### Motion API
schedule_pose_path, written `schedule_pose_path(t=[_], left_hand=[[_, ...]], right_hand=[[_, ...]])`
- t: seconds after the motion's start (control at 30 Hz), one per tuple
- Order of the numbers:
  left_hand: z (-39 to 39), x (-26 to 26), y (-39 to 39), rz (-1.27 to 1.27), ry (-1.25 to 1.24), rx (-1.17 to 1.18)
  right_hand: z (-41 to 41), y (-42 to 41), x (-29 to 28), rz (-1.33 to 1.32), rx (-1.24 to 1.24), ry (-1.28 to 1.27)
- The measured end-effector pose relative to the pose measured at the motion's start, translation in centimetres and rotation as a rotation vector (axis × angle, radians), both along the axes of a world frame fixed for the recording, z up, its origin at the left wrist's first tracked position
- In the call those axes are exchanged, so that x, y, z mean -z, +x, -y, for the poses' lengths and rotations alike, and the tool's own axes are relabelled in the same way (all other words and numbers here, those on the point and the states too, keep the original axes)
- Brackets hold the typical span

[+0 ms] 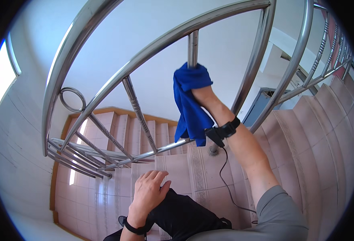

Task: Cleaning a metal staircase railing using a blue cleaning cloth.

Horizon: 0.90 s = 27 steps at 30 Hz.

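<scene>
My right hand (203,92) is shut around an upright stainless steel baluster (192,49) with a blue cloth (192,104) between hand and metal. Most of the fingers are hidden under the cloth, whose loose ends hang down toward the bottom rail (172,146). My left hand (149,188) holds nothing and is held low beside my black-trousered knee (183,211), thumb apart from the fingers. Above both hands curves the thick handrail (71,45), with a thinner upper rail (152,48) below it.
Pink tiled stairs (177,171) run under the railing, with more steps (312,120) rising at the right. Nearby stand a ribbed baluster (139,113) and a steel post (253,60). A black cable (225,177) trails from my right wrist strap (226,129). A white wall (17,120) bounds the left.
</scene>
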<state>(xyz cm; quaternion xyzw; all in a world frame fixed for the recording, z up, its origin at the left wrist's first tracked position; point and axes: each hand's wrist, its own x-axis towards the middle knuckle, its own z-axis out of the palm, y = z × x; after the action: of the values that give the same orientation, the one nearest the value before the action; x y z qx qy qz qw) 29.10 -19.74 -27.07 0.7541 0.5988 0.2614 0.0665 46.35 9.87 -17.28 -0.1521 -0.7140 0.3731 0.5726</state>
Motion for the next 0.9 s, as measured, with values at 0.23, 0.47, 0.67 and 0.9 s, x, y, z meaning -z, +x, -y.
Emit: schedule_pose_path(t=[0.23,0.47,0.67,0.9], left_hand=[[1.8,7.8,-2.8,0.264,-0.281,-0.074],[4.1,11.0,-4.5,0.704,-0.240,-0.284],[7.5,16.1,-9.1,0.960,-0.348,-0.395],[14.7,19.9,-16.0,0.695,-0.429,-0.622]], right_hand=[[3.2,0.4,16.8,0.025,-0.245,-0.601],[3.3,1.1,21.0,0.089,-0.154,-0.518],[2.0,7.0,13.3,-0.423,0.113,-0.585],[1.5,12.9,9.9,0.318,0.636,0.422]])
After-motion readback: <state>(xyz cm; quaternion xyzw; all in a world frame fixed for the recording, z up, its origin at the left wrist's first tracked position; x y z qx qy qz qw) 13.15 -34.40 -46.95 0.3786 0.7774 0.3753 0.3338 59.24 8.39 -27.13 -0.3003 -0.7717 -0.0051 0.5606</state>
